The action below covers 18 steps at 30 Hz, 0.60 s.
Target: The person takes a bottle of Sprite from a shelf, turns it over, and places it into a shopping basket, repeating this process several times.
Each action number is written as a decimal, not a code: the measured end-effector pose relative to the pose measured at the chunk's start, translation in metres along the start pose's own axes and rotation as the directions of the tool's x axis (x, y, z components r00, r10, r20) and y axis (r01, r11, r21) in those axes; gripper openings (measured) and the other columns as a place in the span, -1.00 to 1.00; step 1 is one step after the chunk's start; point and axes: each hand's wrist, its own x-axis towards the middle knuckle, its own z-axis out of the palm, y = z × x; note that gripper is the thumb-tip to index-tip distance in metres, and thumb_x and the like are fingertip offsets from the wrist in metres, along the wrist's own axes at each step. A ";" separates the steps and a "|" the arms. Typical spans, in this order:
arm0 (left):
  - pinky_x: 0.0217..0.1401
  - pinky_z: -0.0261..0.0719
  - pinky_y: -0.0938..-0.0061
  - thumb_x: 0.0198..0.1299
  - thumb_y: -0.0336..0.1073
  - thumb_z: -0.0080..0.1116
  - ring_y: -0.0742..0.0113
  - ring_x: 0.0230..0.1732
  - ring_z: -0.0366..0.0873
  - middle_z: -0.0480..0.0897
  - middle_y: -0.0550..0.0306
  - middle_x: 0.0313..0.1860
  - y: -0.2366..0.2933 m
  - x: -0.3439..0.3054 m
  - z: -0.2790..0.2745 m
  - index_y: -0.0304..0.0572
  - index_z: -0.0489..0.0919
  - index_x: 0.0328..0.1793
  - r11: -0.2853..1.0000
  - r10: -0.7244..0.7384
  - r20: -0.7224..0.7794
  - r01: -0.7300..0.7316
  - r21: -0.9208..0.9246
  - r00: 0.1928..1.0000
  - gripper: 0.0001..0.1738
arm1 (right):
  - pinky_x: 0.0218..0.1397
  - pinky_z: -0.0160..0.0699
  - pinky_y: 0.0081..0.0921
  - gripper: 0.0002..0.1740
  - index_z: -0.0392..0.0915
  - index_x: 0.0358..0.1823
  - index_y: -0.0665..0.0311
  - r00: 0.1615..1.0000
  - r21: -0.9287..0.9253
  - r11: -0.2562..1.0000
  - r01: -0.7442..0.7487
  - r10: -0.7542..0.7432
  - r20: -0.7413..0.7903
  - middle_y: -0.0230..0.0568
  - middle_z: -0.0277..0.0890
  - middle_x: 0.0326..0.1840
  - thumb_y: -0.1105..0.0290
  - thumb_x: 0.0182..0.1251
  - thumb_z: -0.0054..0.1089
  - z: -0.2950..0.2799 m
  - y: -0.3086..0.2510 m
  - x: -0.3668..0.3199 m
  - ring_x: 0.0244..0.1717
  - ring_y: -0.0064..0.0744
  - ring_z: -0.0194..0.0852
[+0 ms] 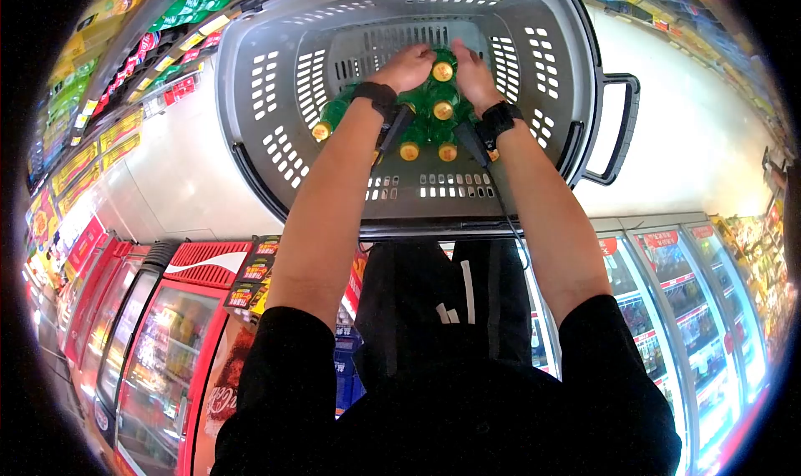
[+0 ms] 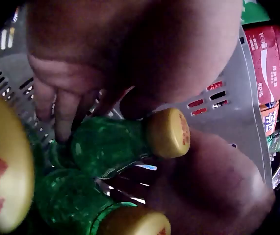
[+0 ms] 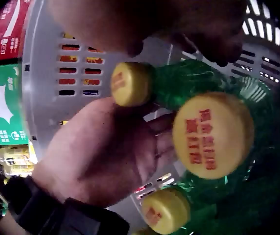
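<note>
Several green bottles with gold caps stand in a grey shopping basket (image 1: 275,25). In the head view both hands are at the farthest bottle (image 1: 442,71), one on either side. My left hand (image 1: 409,69) has its fingers along this bottle, close to its neck and shoulder. Opposite it is my right hand (image 1: 474,75), whose fingers reach down beside the bottle in the right wrist view. The same bottle's gold cap (image 3: 131,84) shows between the hands there. A larger-looking gold cap (image 3: 213,135) with red print hides part of the bottles behind it.
Another green bottle (image 1: 325,121) leans at the basket's left side. The basket's black handle (image 1: 622,130) sticks out at right. Shelves of drinks (image 1: 133,50) line the left; a red fridge (image 1: 167,359) and lit glass-door coolers (image 1: 684,292) stand near the person.
</note>
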 end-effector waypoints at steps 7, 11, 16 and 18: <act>0.40 0.33 0.36 0.43 0.00 -0.07 0.07 0.34 0.44 0.51 -0.14 0.33 0.012 -0.021 -0.005 -0.29 0.46 0.36 0.991 0.058 -0.068 -0.066 -0.115 0.996 -0.43 | 0.37 0.36 -0.30 -0.30 0.26 0.40 0.46 0.892 0.132 0.886 0.445 -0.427 -0.145 0.24 0.39 0.33 0.07 0.46 0.12 -0.052 -0.076 -0.117 0.38 -0.05 0.37; 0.22 0.47 0.17 0.34 0.00 0.02 -0.18 0.14 0.55 0.65 -0.23 0.06 0.010 -0.038 0.005 -0.31 0.63 0.07 0.979 0.114 -0.396 -0.170 -0.108 0.911 -0.51 | 0.04 0.54 -0.37 -0.69 0.55 0.09 0.37 0.640 -0.192 0.774 0.603 -0.613 -0.462 -0.04 0.60 -0.02 0.42 0.38 0.18 -0.117 -0.080 -0.179 0.00 -0.28 0.56; 0.20 0.47 0.16 0.34 -0.02 0.05 -0.15 0.10 0.57 0.66 -0.17 0.01 0.023 -0.092 0.000 -0.28 0.63 0.01 0.951 0.097 -0.598 -0.252 -0.180 0.795 -0.56 | 0.04 0.56 -0.17 -0.54 0.43 0.26 0.40 0.622 -0.685 0.604 0.407 -0.732 -0.276 0.11 0.56 0.02 0.32 0.41 0.15 -0.172 -0.031 -0.182 -0.01 0.06 0.58; 0.16 0.48 0.21 0.33 -0.13 0.08 -0.09 0.06 0.59 0.66 -0.11 -0.03 0.018 -0.118 0.002 -0.26 0.62 -0.03 0.930 0.179 -0.691 -0.349 -0.113 0.701 -0.67 | -0.04 0.61 -0.16 -0.42 0.30 0.37 0.46 0.731 -0.624 0.662 0.414 -0.651 -0.205 0.22 0.54 0.01 0.30 0.42 0.14 -0.172 -0.018 -0.186 -0.04 0.12 0.61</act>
